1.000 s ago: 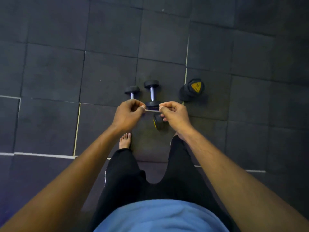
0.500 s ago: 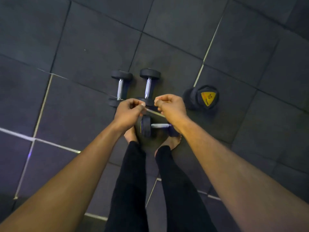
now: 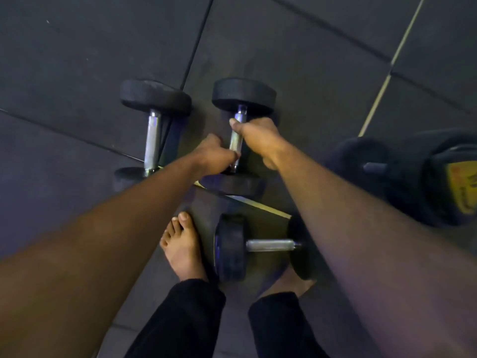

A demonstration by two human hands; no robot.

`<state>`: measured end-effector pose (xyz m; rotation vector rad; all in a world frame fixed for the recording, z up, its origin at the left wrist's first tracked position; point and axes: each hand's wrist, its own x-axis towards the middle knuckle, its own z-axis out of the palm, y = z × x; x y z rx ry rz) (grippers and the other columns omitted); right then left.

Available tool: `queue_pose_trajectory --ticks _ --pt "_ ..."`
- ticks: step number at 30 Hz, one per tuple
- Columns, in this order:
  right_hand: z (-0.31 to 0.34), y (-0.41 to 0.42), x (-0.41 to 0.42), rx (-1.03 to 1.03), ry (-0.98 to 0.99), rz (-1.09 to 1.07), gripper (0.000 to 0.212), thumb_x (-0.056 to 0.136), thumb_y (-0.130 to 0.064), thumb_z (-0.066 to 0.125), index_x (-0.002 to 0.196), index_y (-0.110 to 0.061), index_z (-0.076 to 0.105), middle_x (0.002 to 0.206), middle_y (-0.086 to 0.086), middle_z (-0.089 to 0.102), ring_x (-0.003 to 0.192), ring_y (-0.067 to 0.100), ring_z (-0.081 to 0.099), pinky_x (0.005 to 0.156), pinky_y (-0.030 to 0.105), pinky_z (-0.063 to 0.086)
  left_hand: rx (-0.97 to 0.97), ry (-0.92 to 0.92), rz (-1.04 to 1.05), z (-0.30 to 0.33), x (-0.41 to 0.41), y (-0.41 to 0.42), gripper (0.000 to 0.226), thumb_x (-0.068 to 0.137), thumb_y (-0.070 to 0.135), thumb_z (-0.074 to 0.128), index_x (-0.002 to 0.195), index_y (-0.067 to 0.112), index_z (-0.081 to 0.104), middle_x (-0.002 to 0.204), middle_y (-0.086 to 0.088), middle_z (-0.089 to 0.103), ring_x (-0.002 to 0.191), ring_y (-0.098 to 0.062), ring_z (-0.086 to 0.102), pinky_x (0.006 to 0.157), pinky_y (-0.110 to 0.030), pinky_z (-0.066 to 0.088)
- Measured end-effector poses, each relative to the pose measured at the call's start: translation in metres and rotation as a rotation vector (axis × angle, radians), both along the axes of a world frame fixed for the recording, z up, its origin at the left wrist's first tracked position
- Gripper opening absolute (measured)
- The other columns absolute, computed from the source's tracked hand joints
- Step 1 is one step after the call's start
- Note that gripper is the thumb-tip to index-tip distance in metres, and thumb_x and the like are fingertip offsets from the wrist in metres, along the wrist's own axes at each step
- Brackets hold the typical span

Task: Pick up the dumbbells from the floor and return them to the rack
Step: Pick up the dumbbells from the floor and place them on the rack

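Both hands are down at the knurled chrome handle of a black rubber-headed dumbbell point(image 3: 241, 130) that lies on the dark rubber-tiled floor point(image 3: 77, 47), its bar running away from the person. The right hand point(image 3: 260, 136) wraps the upper part of the bar, thumb showing on the near side and fingers point(image 3: 236, 124) clamped round the metal. The left hand point(image 3: 213, 156) sits just below it on the same bar, fingers curled and closed against the lower stretch of the handle, touching it; whether they go fully around cannot be told.

Just to the left lies a second black dumbbell with a chrome handle point(image 3: 152, 133), parallel to the first and untouched. A third black dumbbell with a short chrome bar point(image 3: 260, 246) lies crosswise, nearer the person, between the bare left foot point(image 3: 182, 251) and the right forearm, which hides part of its far head. At the right edge rests a larger black dumbbell with a yellow label on its end point(image 3: 423, 177), well apart from the hands.

Black trouser legs point(image 3: 185, 319) show at the bottom. Pale seams cross the floor tiles.
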<state>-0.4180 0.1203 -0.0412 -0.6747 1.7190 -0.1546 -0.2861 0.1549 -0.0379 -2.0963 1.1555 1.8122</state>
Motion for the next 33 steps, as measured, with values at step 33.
queue_pose_trajectory --ticks 33 --pt "0.321 0.072 0.031 -0.544 -0.227 0.312 0.044 0.090 0.010 0.068 0.132 -0.001 0.059 0.107 -0.001 0.065 0.081 -0.017 0.061 0.081 0.006 0.050 -0.704 0.015 0.145 0.316 0.048 0.071 0.047 0.073 0.057 0.051 0.107 0.029 0.067 0.107 0.007 0.065 0.111 -0.016 0.062 0.093 -0.031 0.049"
